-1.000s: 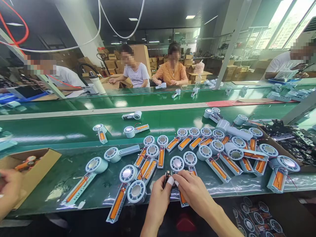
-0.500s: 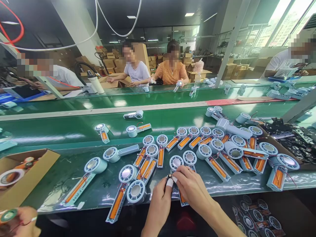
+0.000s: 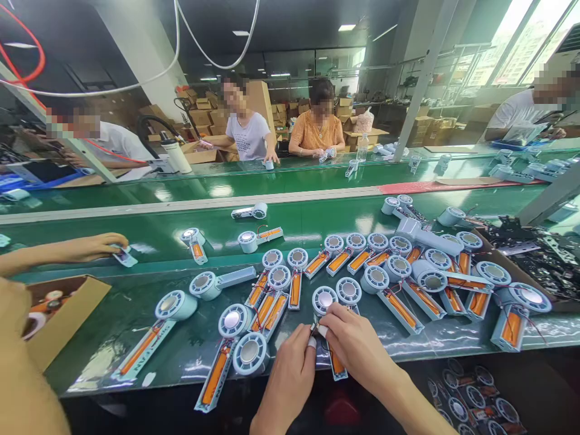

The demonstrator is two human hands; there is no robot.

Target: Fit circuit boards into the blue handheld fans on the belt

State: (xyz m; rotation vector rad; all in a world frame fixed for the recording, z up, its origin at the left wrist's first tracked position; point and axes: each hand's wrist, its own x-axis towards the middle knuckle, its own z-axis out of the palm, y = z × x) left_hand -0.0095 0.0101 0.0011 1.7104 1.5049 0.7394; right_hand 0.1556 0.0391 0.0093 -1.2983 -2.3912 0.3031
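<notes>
At the front edge of the bench, my left hand and my right hand meet with their fingertips pinched together. Between them is a small dark part, too covered by the fingers to name exactly. White covers wrap some of the fingertips. Just beyond lies a handheld fan with a round pale blue head. Beneath my right hand an open fan handle shows an orange battery, partly hidden. To the left, another fan head sits close to my left hand.
Several more handheld fans with open handles crowd the right. A box of black parts stands at far right, a cardboard box at left. A co-worker's arm reaches in from the left. A green conveyor runs behind.
The co-worker's arm at left has moved from the lower corner up to the belt's edge, holding a pale blue piece. Fans on the belt have shifted slightly right. My hands stay nearly in place.
</notes>
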